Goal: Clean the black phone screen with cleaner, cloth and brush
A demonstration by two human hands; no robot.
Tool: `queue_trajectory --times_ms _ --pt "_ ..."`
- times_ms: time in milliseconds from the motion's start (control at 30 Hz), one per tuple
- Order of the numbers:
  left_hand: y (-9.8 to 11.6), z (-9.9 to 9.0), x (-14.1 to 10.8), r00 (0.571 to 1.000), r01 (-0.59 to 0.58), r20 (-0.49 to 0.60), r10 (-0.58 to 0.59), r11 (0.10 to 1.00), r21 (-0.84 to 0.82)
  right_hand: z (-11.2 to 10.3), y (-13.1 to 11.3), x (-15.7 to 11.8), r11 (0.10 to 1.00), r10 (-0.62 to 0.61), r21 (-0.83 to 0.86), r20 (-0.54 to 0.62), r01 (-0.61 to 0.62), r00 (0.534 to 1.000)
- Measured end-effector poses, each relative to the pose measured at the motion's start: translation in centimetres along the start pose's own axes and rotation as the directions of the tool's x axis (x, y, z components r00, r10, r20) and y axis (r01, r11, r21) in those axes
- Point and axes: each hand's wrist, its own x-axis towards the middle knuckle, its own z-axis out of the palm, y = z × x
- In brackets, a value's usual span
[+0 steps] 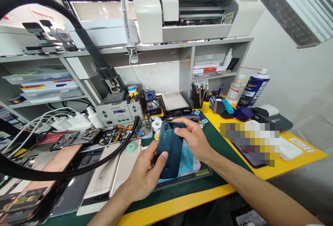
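The left hand (pixel 143 174) and right hand (pixel 195 140) both close firmly on one glossy blue glass phone (pixel 169 149), held between them above the counter (pixel 182 198); two smooth gold metal phones (pixel 101 174) lie just left of the left hand.

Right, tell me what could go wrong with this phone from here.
The glossy blue phone is held up between the left hand and right hand, so a slip could drop it onto the green mat. The opened circuit boards sit just beyond it and might get knocked. The black hose curving past the left hand could snag a forearm.
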Motion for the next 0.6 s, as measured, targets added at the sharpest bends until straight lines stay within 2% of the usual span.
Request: queue_trajectory --times_ms 133,300,600 --pt "0.0 0.1 0.0 0.999 -0.020 -0.027 0.022 0.996 0.082 0.0 0.2 0.0 0.999 0.045 -0.003 -0.010 -0.045 0.999" --pt "0.1 0.1 0.1 0.999 -0.011 -0.046 0.016 0.994 0.108 0.1 0.3 -0.1 0.998 0.066 -0.023 -0.020 -0.066 0.998" --pt "0.2 0.2 0.3 0.998 0.059 -0.036 -0.060 0.998 -0.027 -0.5 1.1 0.5 0.992 -0.013 -0.127 -0.037 0.009 0.999"
